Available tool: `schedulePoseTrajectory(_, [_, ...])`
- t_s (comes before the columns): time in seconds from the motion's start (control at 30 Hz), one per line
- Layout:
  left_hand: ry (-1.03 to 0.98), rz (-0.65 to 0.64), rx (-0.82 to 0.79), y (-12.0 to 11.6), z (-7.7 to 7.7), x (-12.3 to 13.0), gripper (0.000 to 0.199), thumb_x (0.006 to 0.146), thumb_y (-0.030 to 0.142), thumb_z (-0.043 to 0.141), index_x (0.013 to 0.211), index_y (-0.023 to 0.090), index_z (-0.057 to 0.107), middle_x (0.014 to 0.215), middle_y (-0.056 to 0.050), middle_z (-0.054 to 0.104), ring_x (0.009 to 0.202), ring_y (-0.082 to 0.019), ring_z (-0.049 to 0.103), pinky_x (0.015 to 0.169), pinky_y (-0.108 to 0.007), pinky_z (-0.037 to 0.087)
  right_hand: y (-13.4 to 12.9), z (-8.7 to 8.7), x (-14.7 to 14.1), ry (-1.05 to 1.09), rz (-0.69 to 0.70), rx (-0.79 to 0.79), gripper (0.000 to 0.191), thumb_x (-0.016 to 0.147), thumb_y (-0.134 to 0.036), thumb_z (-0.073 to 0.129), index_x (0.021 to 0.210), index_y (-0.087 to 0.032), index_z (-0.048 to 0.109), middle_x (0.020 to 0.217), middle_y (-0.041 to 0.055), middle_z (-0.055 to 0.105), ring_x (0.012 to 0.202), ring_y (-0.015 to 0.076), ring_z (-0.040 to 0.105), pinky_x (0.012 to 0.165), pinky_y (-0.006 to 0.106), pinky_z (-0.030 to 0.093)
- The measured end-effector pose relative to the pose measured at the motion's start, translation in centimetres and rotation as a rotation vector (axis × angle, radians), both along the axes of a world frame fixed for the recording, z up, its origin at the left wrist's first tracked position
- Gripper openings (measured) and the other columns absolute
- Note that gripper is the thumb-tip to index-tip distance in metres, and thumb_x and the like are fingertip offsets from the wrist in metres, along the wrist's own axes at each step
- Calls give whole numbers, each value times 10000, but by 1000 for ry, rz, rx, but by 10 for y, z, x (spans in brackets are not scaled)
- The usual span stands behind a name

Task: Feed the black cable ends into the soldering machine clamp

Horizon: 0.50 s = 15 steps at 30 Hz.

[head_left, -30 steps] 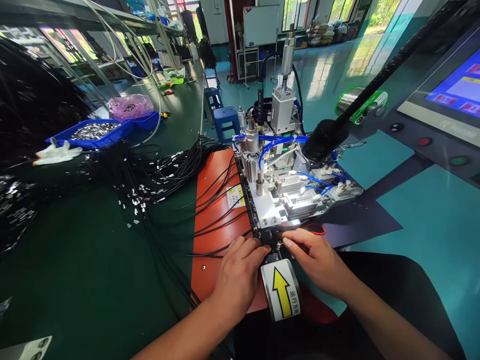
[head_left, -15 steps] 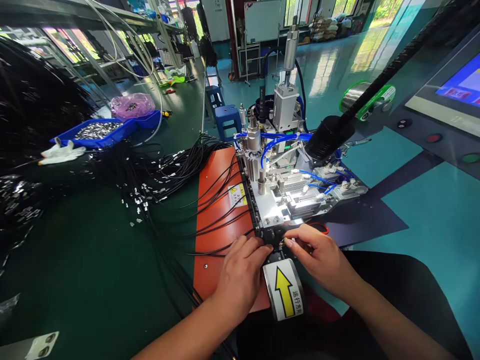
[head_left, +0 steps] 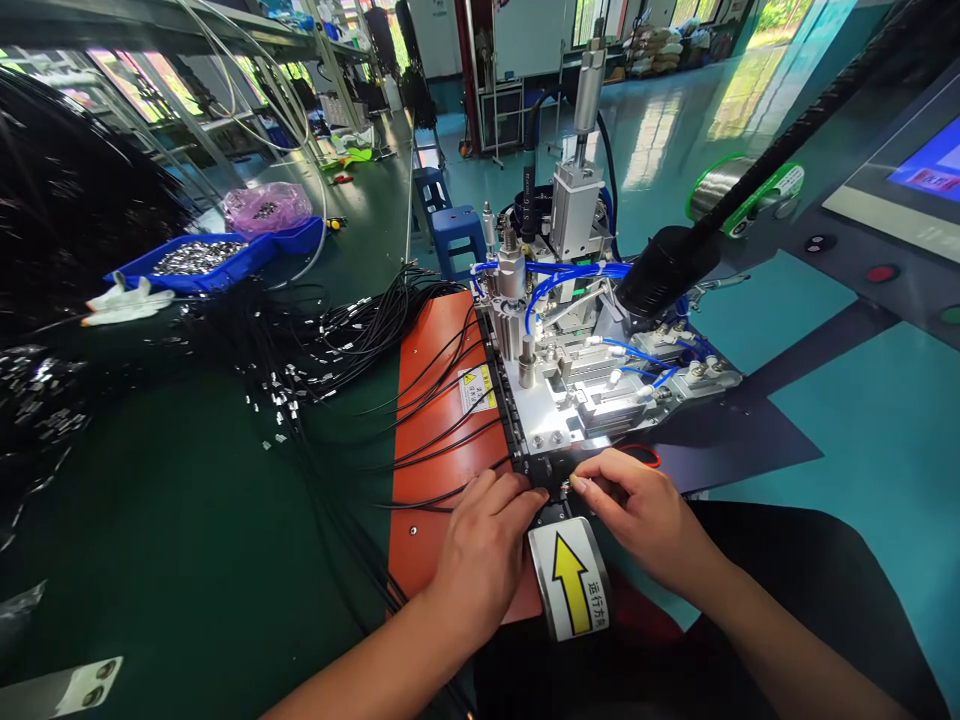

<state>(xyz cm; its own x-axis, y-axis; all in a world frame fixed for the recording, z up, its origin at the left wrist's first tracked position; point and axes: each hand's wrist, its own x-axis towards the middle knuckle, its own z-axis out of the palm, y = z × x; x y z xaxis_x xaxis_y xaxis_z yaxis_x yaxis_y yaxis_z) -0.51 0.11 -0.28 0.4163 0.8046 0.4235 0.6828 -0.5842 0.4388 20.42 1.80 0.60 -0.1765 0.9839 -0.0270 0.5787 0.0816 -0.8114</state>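
Observation:
My left hand (head_left: pixel 487 535) lies palm down across the orange plate (head_left: pixel 427 390), its fingers curled together and their tips pressed on the black track at the machine's near end. Whatever sits under those fingertips is hidden. Across from it, my right hand (head_left: pixel 637 505) pinches thumb and forefinger at a small metal connector (head_left: pixel 565 488) on the track. Several black cables (head_left: pixel 442 460) cross the plate to the track's edge. Just below the fingertips is a curved guard (head_left: pixel 570 580) with a yellow arrow.
Beyond my hands stands the machine (head_left: pixel 570 370) with cylinders and blue air tubes. A black hose (head_left: pixel 675 260) slants in from the right, beside a solder wire spool (head_left: pixel 731 195) and a control panel (head_left: pixel 870 270). Leftward lie bundled cables (head_left: pixel 337 340) and a blue tray (head_left: pixel 142 275) of metal parts.
The view has shifted slightly, so the scene sits a little to the right. Both hands stay at the same spot on the track, with only slight finger movement.

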Motion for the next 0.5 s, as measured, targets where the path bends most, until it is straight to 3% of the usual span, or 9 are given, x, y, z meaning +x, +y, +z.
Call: schedulePoseTrajectory(0.5, [-24, -9, -66, -1, -6, 0, 248, 890, 37, 616, 1075, 192, 672, 961, -54, 674, 832, -200, 572, 731, -317, 508, -1, -11, -1, 25, -37, -122, 230, 931, -370, 515, 815, -229, 654, 758, 7, 654, 689, 189, 578, 625, 293, 441])
